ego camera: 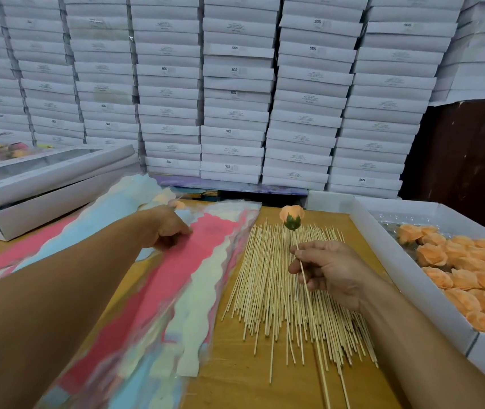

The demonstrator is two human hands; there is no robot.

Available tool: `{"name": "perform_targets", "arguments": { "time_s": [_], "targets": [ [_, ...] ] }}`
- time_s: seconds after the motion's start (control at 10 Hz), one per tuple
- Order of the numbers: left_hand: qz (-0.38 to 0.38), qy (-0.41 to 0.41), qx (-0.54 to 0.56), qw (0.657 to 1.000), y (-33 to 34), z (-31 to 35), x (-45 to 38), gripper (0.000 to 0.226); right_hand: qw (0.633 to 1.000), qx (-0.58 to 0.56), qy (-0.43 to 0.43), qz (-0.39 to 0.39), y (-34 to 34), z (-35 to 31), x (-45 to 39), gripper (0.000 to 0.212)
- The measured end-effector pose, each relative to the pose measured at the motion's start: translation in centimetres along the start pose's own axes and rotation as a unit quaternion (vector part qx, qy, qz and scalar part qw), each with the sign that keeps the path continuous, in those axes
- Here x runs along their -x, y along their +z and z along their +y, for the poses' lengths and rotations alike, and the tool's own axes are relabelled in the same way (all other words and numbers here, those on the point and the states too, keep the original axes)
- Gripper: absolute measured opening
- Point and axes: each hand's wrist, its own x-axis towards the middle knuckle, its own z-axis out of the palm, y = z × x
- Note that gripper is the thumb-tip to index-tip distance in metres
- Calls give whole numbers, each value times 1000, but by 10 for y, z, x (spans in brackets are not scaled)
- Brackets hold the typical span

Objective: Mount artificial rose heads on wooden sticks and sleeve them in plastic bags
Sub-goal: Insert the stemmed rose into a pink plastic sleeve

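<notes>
Right hand point(328, 270) pinching a thin wooden stick point(309, 302) topped with a peach rose point(291, 216), above a fan of pale sticks point(268, 284) on the table point(229, 376), left hand point(167, 228) closed on scalloped pastel bags point(206, 255), tray point(430, 302) of ruffled peach heads at right

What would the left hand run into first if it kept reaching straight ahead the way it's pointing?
Probably the peach rose head lying just beyond the left hand, at the far end of the coloured plastic bags it presses on. Past that come the stacked white boxes, though depth is hard to judge.
</notes>
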Motion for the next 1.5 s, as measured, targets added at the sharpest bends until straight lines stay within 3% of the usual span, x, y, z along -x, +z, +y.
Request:
{"name": "perform_targets", "arguments": {
  "time_s": [0.1, 0.2, 0.4, 0.5, 0.7, 0.8, 0.9, 1.1, 1.3, 1.4, 1.5],
  "targets": [
    [-2, 3, -75, 997, -8, 4, 4, 16, 1000, 0, 0, -1, 0, 0, 0, 15],
    [9, 15, -70, 997, -13, 7, 6, 7, 1000, -3, 1, -2, 0, 0, -1, 15],
    [-52, 8, 108, 993, -16, 9, 20, 8, 1000, -10, 2, -8, 0, 2, -1, 16],
    [-99, -14, 211, 972, -10, 10, 40, 3, 999, -29, 15, -16, 4, 3, -2, 19],
    [-203, -61, 260, 942, 18, 5, 82, 20, 984, -130, 76, -91, 13, 3, 1, 32],
    [-253, -71, 278, 924, 36, 1, 103, 26, 970, -198, 83, -116, 13, 1, 2, 27],
    [-255, -59, 295, 919, 51, -5, 120, 16, 964, -221, 68, -133, 11, -1, 4, 18],
    [-217, -1, 282, 935, 78, -12, 146, 5, 980, -155, 34, -118, 15, 1, 4, 15],
    [-257, -7, 354, 899, 90, -11, 170, 21, 989, -98, 45, -97, 16, 3, 3, 31],
    [-299, 3, 330, 896, 88, -11, 178, 16, 990, -81, 50, -102, 16, 3, 4, 28],
    [-278, 7, 300, 913, 84, -11, 176, 9, 990, -66, 57, -110, 16, 2, 6, 20]
  ]
}}
